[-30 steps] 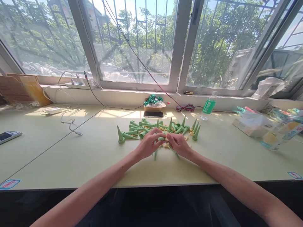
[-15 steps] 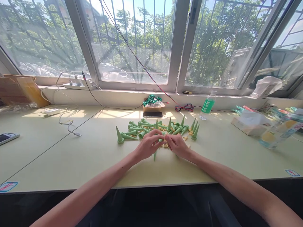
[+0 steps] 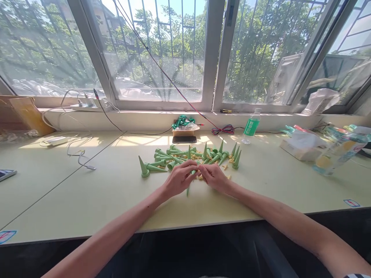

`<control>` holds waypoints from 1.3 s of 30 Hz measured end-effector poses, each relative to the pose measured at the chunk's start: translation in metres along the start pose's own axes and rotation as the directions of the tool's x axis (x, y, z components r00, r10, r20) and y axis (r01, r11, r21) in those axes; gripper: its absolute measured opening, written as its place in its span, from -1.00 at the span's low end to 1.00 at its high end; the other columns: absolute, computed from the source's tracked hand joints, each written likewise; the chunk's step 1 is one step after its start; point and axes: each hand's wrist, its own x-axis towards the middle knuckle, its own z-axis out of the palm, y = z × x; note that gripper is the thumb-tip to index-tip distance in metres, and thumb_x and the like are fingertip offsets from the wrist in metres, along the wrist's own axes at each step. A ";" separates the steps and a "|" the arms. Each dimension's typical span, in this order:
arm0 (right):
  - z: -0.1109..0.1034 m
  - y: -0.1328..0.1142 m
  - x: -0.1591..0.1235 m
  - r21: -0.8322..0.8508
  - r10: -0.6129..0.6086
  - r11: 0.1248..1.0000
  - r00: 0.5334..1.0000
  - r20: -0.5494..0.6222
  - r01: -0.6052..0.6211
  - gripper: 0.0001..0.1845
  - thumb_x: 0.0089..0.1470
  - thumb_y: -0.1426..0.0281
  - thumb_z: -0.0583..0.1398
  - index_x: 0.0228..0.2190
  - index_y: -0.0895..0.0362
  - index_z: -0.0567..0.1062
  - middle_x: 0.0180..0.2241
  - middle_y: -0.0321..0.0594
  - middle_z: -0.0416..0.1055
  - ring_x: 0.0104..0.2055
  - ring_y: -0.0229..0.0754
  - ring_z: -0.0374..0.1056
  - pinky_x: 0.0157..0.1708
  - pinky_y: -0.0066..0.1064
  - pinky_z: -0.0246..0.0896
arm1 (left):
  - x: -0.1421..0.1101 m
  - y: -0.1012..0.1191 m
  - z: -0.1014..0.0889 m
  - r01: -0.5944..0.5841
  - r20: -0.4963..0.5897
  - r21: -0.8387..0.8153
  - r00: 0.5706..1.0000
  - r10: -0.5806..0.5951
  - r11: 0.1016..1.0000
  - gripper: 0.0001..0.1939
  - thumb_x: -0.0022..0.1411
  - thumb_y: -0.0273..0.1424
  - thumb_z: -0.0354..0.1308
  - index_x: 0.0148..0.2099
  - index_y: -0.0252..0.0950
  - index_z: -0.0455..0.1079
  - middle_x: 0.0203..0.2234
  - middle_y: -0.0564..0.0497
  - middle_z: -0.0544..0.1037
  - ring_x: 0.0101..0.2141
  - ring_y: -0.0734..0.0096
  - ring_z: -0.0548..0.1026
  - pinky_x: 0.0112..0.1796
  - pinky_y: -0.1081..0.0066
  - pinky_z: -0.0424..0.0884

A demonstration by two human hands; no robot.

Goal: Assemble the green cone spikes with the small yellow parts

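Observation:
My left hand is closed round a green plastic watering spike, whose tapered tip points down below my fingers. Against its fingertips my right hand is pinched shut, and what it holds is hidden. Both hands meet in front of a heap of similar green cone-shaped spikes, most of them lying down. Some stand on their wide caps, such as the upright spike at the left and the one at the right. Small yellow plastic pieces are scattered among them and beside my right hand.
Behind the heap are a black phone and a small box holding green cords. A water bottle stands back right; a tissue box and a larger clear bottle are farther right. White cables lie left.
The view has shifted slightly. My fingertips have closed nearer together round the spike, and its green end shows less between them. The heap looks unchanged.

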 end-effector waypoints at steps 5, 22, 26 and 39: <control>0.000 0.000 0.001 -0.025 -0.005 1.000 1.000 -0.006 0.005 -0.38 0.32 0.04 -0.09 -0.63 0.15 0.29 -0.72 -0.37 0.17 -0.63 -0.36 0.09 -0.56 -0.51 0.00 | 0.000 -0.001 -0.001 0.011 0.006 0.008 1.000 -0.011 1.000 -0.87 0.33 -0.43 0.11 -0.12 -0.30 0.45 -0.24 -0.07 0.50 -0.38 0.50 0.47 -0.48 0.56 0.38; -0.055 0.005 0.014 -0.425 0.040 0.904 0.999 -0.022 -0.045 -0.51 0.30 0.16 0.00 -0.60 0.14 0.31 -0.72 -0.37 0.22 -0.63 -0.33 0.12 -0.51 -0.48 -0.04 | 0.000 -0.002 0.009 0.257 0.257 -0.064 0.938 -0.233 0.964 -0.68 0.22 -0.17 0.22 -0.41 -0.33 0.39 -0.53 0.10 0.29 -0.56 0.58 0.21 -0.51 0.52 0.21; -0.071 -0.004 0.011 -0.585 0.118 0.810 0.988 0.099 -0.038 -0.58 0.29 0.25 0.03 -0.58 0.13 0.31 -0.63 -0.33 0.30 -0.56 -0.31 0.18 -0.48 -0.48 -0.05 | -0.001 -0.004 0.010 0.242 0.261 0.006 0.936 -0.235 0.970 -0.63 0.21 -0.13 0.22 -0.45 -0.33 0.38 -0.55 0.11 0.26 -0.56 0.55 0.16 -0.51 0.49 0.14; -0.080 -0.007 -0.018 -0.809 0.417 0.580 0.886 0.200 -0.091 -0.83 0.24 0.31 0.12 -0.18 0.11 0.44 -0.26 -0.13 0.49 -0.17 -0.10 0.41 -0.30 -0.42 0.12 | 0.001 -0.006 0.005 0.214 0.137 0.097 0.964 -0.226 0.972 -0.63 0.25 -0.06 0.15 -0.17 -0.28 0.46 -0.47 0.08 0.44 -0.60 0.56 0.23 -0.50 0.48 0.20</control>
